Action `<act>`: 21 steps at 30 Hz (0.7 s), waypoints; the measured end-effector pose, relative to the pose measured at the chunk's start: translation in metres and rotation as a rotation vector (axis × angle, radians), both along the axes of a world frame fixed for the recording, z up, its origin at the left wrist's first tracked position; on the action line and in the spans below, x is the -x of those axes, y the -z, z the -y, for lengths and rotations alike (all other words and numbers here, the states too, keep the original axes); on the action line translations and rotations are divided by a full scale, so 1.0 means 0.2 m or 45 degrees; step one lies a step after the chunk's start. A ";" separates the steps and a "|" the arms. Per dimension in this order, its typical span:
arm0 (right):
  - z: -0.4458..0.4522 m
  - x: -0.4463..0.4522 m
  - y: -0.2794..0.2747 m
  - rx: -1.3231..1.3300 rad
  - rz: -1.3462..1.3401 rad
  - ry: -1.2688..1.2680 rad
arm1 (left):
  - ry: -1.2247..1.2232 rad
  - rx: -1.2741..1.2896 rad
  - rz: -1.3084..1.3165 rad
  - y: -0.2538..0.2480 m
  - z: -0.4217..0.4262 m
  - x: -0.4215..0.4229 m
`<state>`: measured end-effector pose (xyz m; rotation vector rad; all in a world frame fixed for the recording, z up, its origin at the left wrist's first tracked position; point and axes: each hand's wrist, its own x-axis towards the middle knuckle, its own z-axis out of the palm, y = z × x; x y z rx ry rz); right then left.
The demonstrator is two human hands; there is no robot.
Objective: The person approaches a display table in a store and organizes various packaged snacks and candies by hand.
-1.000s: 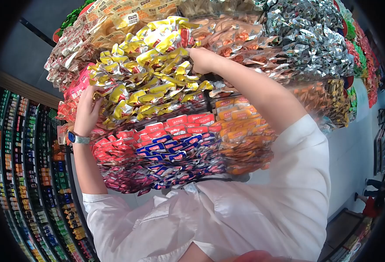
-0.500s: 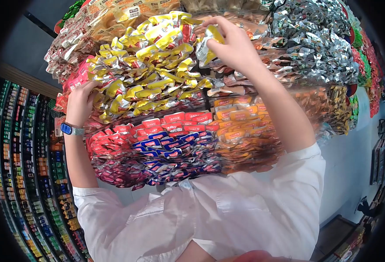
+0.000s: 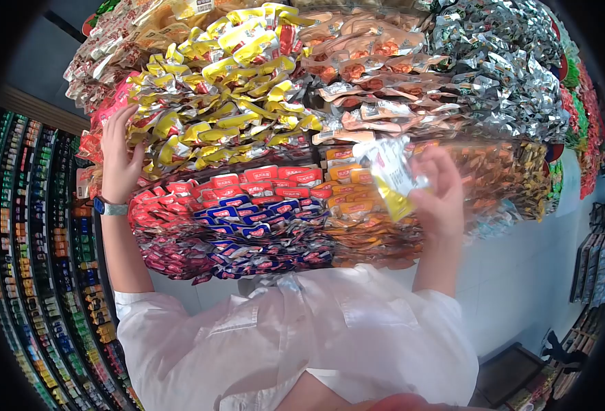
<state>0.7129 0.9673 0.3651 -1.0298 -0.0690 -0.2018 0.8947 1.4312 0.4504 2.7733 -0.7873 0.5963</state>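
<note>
A shopper in a white shirt (image 3: 316, 315) holds one yellow-and-white packet (image 3: 393, 171) to the right of a sprawling yellow pile (image 3: 227, 103) of similar wrappers and nearer the body. The right grip (image 3: 441, 188) is blurred, but its thumb and fingers appear pinched on the packet's edge. The left grip (image 3: 118, 147) is at the yellow pile's left edge, fingers loosely extended with nothing visible between them; whether it touches the wrappers cannot be told.

Judging by the matching colours, a single packet is out of the yellow pile and in hand, while the great bulk remains heaped there. It is not set down; whether others have been picked out is not shown.

The count: two grips, one held packet, one wristwatch (image 3: 112, 208) beside the yellow pile's left edge. Around that pile are one group each of red-topped packets (image 3: 275, 173) and blue-topped packets (image 3: 261, 212), both on its near side; orange packets (image 3: 357, 205), near and to its right; peach packets (image 3: 357, 68), directly right; silver packets (image 3: 498, 75), farther right; and tan packets (image 3: 162, 20), beyond its far left. Individual wrappers overlap too densely to number. One bank of stocked shelving (image 3: 49, 253) curves well to the left of the yellow pile.
</note>
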 end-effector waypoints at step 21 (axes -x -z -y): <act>0.06 0.21 0.36 -0.055 -0.496 -0.738 | 0.888 -0.681 -0.251 0.14 1.17 -0.12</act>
